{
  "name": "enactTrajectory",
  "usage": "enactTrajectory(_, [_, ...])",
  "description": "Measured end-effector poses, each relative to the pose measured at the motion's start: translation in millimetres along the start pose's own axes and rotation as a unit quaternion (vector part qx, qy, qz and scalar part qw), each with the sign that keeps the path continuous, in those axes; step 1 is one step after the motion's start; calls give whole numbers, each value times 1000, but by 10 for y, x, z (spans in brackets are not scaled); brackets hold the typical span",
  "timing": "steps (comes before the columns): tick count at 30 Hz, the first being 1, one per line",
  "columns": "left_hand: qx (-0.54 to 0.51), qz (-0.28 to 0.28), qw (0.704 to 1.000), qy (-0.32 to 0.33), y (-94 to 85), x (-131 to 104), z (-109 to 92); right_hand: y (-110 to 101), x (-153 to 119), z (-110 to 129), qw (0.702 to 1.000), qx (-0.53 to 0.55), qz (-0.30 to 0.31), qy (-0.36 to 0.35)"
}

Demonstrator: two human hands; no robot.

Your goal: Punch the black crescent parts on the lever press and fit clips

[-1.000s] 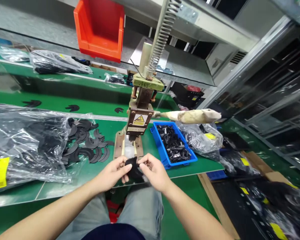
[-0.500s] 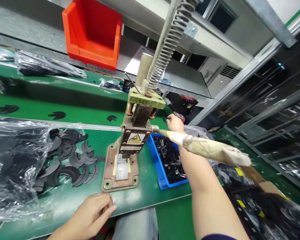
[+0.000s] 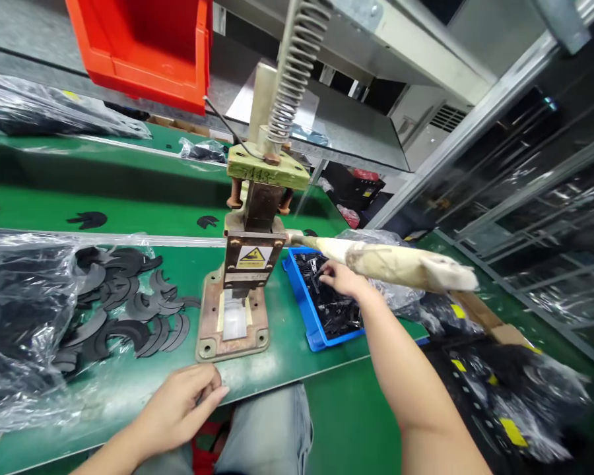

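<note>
My right hand (image 3: 344,277) reaches beneath the press handle into a blue bin (image 3: 304,307) of small black plastic parts (image 3: 336,310). Its fingertips are pinched together among the parts; what they grip, if anything, I cannot make out. My left hand (image 3: 188,399) rests at the front edge of the green table, fingers curled and thumb stretched along them, with nothing seen in it. Between the hands stands a hand press (image 3: 255,251) with a wrapped lever handle (image 3: 400,264). A whitish block (image 3: 234,320) lies on its base (image 3: 212,349), under the ram.
Curved flat black pieces (image 3: 129,303) spill from a clear plastic bag (image 3: 20,330) on the left. Behind runs a green belt (image 3: 143,204) with a few dark pieces on it. A red bin (image 3: 143,59) sits on the shelf above. Bagged parts (image 3: 519,389) lie at right.
My right hand has drawn back from the belt's edge down into the blue bin. A dark piece now shows on the belt behind the handle. My left hand stays put; the view has shifted.
</note>
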State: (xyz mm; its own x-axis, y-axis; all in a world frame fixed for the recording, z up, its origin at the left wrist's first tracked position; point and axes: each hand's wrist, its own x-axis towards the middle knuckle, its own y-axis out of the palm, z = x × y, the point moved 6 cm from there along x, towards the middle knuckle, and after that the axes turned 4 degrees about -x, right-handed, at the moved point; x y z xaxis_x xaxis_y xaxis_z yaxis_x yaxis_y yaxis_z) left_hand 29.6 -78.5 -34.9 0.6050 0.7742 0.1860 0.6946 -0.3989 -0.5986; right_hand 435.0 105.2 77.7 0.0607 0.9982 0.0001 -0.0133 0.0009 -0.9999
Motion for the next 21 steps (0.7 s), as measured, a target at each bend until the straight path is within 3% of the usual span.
enactTrajectory(4, [14,15,1000,-7,25,8,-22,280,-319,137,997,-9,81,-13])
enactTrajectory(10, [32,11,999,-5,20,9,-65,341,-389,317,997,-23,68,27])
enactTrajectory(14, [31,-8,999,-2,-13,13,-103,239,-496,314,999,7,28,42])
enactTrajectory(18, [3,-21,1000,-10,-40,13,-90,-22,-699,255,994,77,-59,49])
enactTrajectory(21, [-47,-42,997,-39,-96,24,-93,-194,-974,400,980,158,-123,6])
